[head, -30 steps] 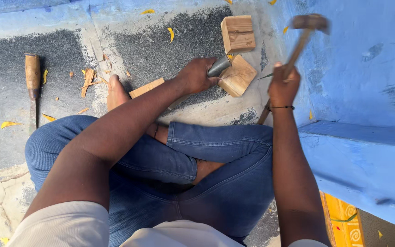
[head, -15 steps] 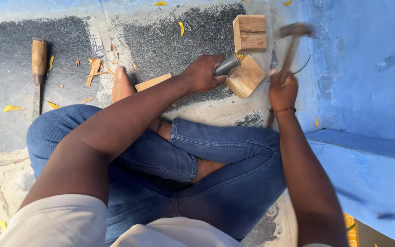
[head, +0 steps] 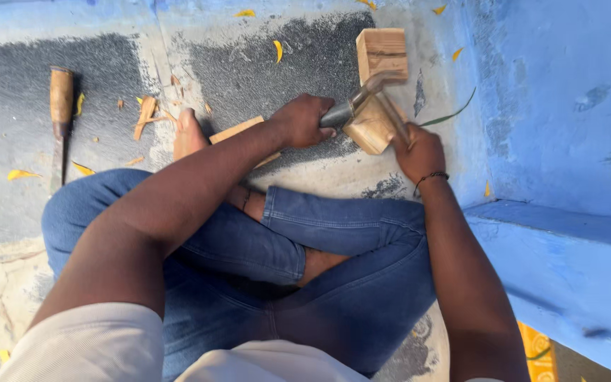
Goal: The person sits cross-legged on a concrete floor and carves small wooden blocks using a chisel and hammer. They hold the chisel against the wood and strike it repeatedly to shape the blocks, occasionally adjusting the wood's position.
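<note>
I grip the chisel (head: 341, 113) left-handed (head: 304, 120), hammer (head: 383, 106) right-handed (head: 419, 152), carving the wooden block (head: 370, 131); next strike needs square aim

Both hands (head: 304, 120) (head: 420, 152) forward, fingers curled closed

rough concrete floor (head: 263, 64), grey patches and blue paint; on it two wood blocks (head: 382, 53), a wooden-handled tool (head: 60, 106) at left, wood chips (head: 146, 113), yellow leaves (head: 277, 49).
</note>
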